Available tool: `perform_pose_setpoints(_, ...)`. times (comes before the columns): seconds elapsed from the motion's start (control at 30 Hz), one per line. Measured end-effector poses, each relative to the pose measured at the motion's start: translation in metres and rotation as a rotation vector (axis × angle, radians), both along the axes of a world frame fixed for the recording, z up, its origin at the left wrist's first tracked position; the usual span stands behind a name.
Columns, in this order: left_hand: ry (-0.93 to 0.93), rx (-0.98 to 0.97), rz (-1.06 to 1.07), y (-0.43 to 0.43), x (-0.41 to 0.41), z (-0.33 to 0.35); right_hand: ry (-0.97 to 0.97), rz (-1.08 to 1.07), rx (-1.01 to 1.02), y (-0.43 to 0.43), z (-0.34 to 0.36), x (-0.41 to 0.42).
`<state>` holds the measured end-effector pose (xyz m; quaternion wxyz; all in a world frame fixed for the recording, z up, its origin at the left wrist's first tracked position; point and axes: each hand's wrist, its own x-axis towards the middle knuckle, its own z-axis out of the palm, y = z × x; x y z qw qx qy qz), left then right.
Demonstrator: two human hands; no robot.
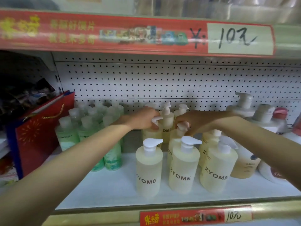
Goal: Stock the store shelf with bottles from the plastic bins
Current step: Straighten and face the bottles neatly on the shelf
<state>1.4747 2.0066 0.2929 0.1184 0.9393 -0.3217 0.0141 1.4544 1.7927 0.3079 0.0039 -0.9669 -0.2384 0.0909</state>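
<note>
Shelf (114, 185): white, backed by pegboard.
Left hand (143, 119): fingers were curled round the pump of a second-row bottle (150, 134), pale yellow, upright.
Right hand (195, 121): gripped the pump of the neighbouring bottle (175, 137), just to the right.
Near-row bottles (184, 167): three stood upright, marked ZYOME.
Green bottles (66, 136): stood at left, beside a red gift bag (37, 136).
</note>
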Motion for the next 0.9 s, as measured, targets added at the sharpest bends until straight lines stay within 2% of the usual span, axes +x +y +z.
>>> perform_pose_setpoints(0.3,-0.022,-0.02,0.111,-0.005,0.013,0.001,0.009,0.002,0.095,0.004,-0.002,0.007)
perform_pose_setpoints(0.47,-0.064,-0.039,0.122,-0.003,0.012,-0.002,0.015,-0.038,0.248,0.003,-0.01,0.014)
perform_pose_setpoints(0.63,-0.057,-0.087,0.095,-0.002,0.009,-0.001,-0.099,0.015,0.174,0.017,-0.008,0.021)
perform_pose_setpoints(0.9,-0.012,-0.081,0.137,0.001,0.013,-0.004,-0.136,0.01,0.146,0.028,-0.011,0.034)
